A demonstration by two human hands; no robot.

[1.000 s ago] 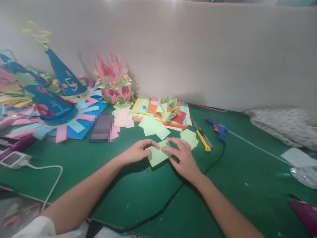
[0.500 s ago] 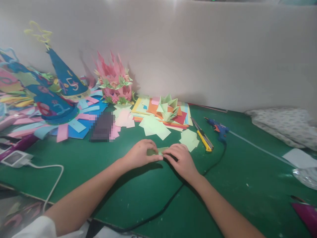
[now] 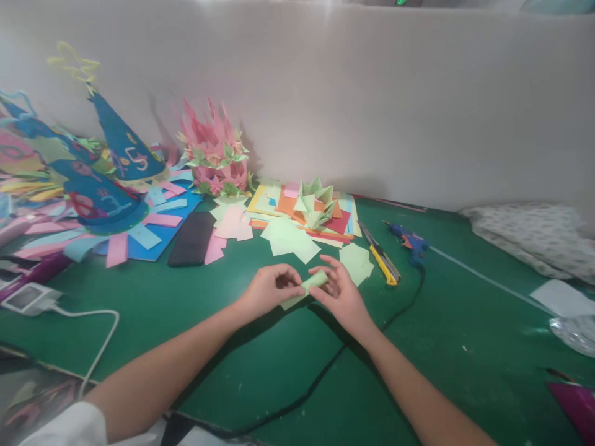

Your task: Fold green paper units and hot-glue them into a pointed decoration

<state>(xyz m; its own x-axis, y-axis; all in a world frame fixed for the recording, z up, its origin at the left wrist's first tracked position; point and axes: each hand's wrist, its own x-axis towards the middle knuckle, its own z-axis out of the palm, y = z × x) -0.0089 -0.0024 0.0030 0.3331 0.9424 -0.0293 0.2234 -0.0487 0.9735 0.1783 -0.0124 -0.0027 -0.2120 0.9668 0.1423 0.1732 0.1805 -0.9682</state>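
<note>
A small piece of light green paper (image 3: 317, 280), folded or curled over, is held between my two hands just above the green table. My left hand (image 3: 272, 288) pinches its left part between thumb and fingers. On the other side my right hand (image 3: 341, 291) grips it, thumb in front and fingers behind with the fingertips partly raised. Beyond my hands lie loose light green paper pieces (image 3: 289, 238) and another small pile of green paper (image 3: 356, 262). A folded green paper crown (image 3: 316, 210) rests on a stack of coloured paper (image 3: 264, 199).
To the right are a yellow utility knife (image 3: 385, 266) and a blue glue gun (image 3: 411, 243), its black cord crossing the table. A black phone (image 3: 191, 240), blue paper cone hats (image 3: 123, 142) and a pink paper crown (image 3: 216, 145) stand left. A white charger (image 3: 31, 298) lies nearer.
The green paper has been lifted and tilted, so more of it shows between my hands. My right hand has turned, its fingers spreading upward behind the paper.
</note>
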